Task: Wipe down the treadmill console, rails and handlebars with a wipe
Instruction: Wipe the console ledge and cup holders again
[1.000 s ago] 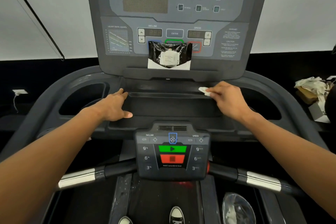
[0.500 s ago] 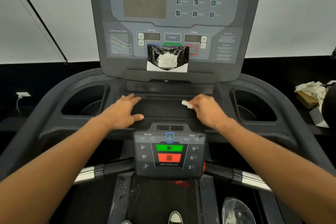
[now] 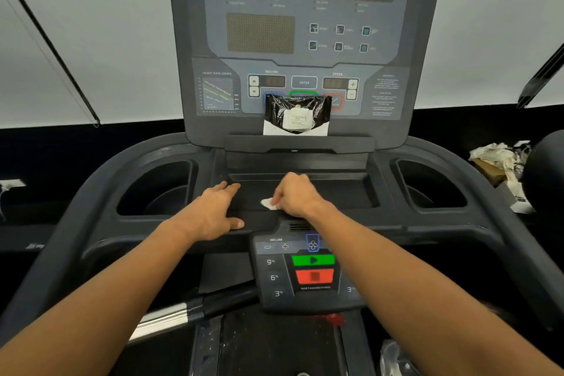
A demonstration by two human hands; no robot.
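The grey treadmill console point(image 3: 305, 40) rises ahead, with a dark flat tray point(image 3: 341, 192) below it. My right hand point(image 3: 294, 195) grips a small white wipe point(image 3: 268, 204) and presses it on the tray near its middle. My left hand point(image 3: 215, 210) lies flat on the tray's left part, fingers straight, a little left of the wipe. A black wipe packet point(image 3: 297, 116) leans on the console's ledge. The lower control pad point(image 3: 305, 272) with green and red buttons sits under my right forearm. A chrome and black handlebar point(image 3: 189, 311) runs out at lower left.
Cup holders point(image 3: 158, 189) point(image 3: 433, 186) flank the tray. Crumpled paper and a box point(image 3: 500, 165) lie at the right on the floor. A clear plastic wrapper point(image 3: 396, 357) lies at the bottom right beside the belt point(image 3: 274, 345).
My right hand has slid the wipe leftward along the tray, from its right end to near the middle. My left hand stayed on the tray's left. My view rose a little.
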